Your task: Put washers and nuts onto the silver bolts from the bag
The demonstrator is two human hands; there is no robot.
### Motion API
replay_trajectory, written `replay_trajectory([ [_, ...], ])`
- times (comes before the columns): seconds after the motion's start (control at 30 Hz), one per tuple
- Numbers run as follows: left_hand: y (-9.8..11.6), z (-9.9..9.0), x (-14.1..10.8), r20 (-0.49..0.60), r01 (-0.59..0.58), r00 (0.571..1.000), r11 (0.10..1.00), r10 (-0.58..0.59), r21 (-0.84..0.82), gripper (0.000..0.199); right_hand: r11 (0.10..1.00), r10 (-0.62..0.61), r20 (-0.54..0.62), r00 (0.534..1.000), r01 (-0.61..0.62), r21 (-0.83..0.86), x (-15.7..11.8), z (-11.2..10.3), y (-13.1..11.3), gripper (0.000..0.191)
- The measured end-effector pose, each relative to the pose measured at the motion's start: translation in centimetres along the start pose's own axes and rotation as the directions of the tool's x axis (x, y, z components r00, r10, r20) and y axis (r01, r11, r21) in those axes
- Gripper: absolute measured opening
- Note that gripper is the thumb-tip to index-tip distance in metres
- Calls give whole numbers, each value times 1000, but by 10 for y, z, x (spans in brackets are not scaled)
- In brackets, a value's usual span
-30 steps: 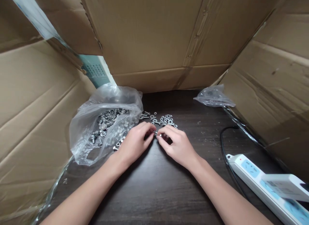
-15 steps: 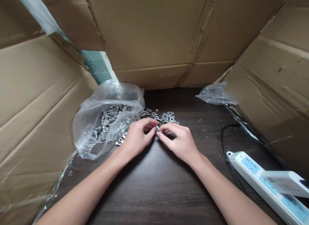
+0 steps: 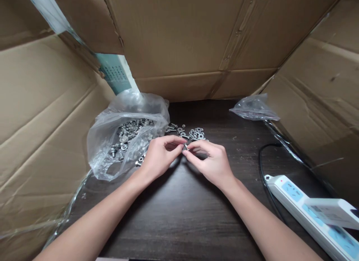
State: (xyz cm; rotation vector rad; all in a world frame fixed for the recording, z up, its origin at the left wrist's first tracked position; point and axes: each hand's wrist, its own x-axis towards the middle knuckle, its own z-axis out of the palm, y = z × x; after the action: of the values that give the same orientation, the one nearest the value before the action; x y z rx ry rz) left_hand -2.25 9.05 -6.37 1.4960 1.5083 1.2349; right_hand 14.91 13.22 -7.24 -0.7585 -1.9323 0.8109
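Observation:
Between my fingertips, over the middle of the dark table, is a small silver bolt (image 3: 186, 146). My left hand (image 3: 164, 154) pinches one end of it with thumb and forefinger. From the other side my right hand (image 3: 210, 160) closes its thumb and fingers on it. Whether a nut or washer sits on the bolt is too small to tell. Just beyond my hands lie loose nuts and washers (image 3: 198, 134) and a few bolts (image 3: 171, 128). To the left, an open clear plastic bag (image 3: 101, 156) holds many bolts with washers (image 3: 125, 137).
A small clear zip bag (image 3: 255, 107) lies at the back right. The white power strip (image 3: 297, 205) with a plugged-in adapter sits at the right, beside a black cable (image 3: 260, 160). Cardboard walls (image 3: 179, 40) enclose the back and both sides of the table (image 3: 174, 216).
Both hands stay together at the same spot; the bolt between the fingertips has turned slightly. The whole view has shifted a little.

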Motion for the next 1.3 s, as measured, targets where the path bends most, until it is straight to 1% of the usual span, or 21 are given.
replay_trajectory([
  [0.13,2,-2,0,-37,48,998,999,-47,23,21,999,-43,42,998,43,18,0,0,-1,9],
  [0.33,4,-2,-1,-11,64,998,998,-63,16,21,992,-83,37,996,86,-90,2,-2,2,11],
  [0.43,3,0,-2,9,71,997,997,-71,-5,21,996,-32,28,999,34,-80,3,-2,5,12],
  [0.53,2,3,-2,24,38,999,999,-38,-25,17,998,31,67,997,-28,-50,3,-2,6,14],
  [0.6,2,5,-2,20,22,1000,997,-21,-71,17,998,34,75,997,-29,-57,3,-2,7,9],
  [0.67,2,7,-2,27,36,999,991,-33,-127,20,998,22,50,998,-18,-68,2,-1,6,5],
  [0.77,2,10,-2,79,76,995,981,-62,-179,20,999,20,20,1000,-19,-40,2,0,1,4],
  [0.83,3,9,-1,93,81,994,978,-64,-191,20,999,38,38,999,-38,3,2,-1,-1,4],
  [0.87,3,8,-1,80,73,995,980,-59,-184,20,999,44,51,998,-45,14,3,-2,-1,5],
  [0.93,3,5,1,26,38,999,992,-36,-121,19,999,36,47,998,-35,-34,5,-5,2,8],
  [1.0,2,1,1,-33,-38,999,999,38,8,14,978,-7,4,1000,7,-207,8,-8,9,12],
  [1.03,1,0,1,-40,-94,994,992,97,86,11,947,-27,-7,1000,23,-322,9,-10,13,17],
  [1.1,-1,-2,1,9,-224,973,945,229,239,9,858,-29,22,999,36,-513,10,-11,21,29],
  [1.17,-3,-2,-1,99,-321,947,882,306,344,8,787,-7,84,996,57,-614,10,-11,25,34],
  [1.23,-4,-1,-2,169,-346,938,849,303,398,8,768,-3,121,993,80,-635,8,-10,26,28],
  [1.3,-5,0,-4,209,-332,941,843,266,423,8,783,-20,112,993,85,-616,7,-9,25,22],
])
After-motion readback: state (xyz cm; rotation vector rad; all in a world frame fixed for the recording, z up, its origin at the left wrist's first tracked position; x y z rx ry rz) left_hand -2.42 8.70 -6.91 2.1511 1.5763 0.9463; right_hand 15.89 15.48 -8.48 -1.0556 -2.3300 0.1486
